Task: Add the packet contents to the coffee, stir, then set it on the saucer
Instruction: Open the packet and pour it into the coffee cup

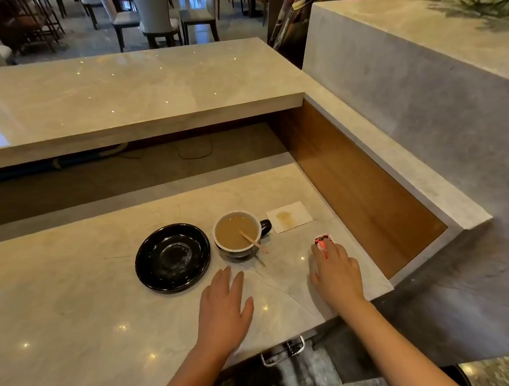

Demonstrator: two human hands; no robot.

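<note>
Cup (237, 233) stands on the pale marble counter (73, 316), white inside, dark outside, handle pointing right. It is filled with light brown milky coffee. A thin wooden stirrer (253, 241) leans in it, the upper end over the near right rim.

Saucer (172, 258): black, glossy, nothing on it, just left of the cup and not touching it.

Packet (324, 243): small, red and white with dark print, lying on the counter to the right of the cup, well apart from it. Print too small to read.

Left hand (224, 306) lies palm down on the counter, near side of the cup, fingers spread and flat, holding nothing. Its fingertips stop short of the cup base.

Right hand (335, 273) reaches to the packet, fingers extended and lying over its near end. Whether they pinch it or only rest on it cannot be told; the hand hides the packet's near half.

Behind the cup handle, a white paper napkin (289, 217) with a tan stain lies flat.

Nothing stands between cup and saucer. A raised marble shelf (115, 91) runs across the back; a wood-lined wall (354, 184) closes the right side. Dark cables under the shelf are dim.
</note>
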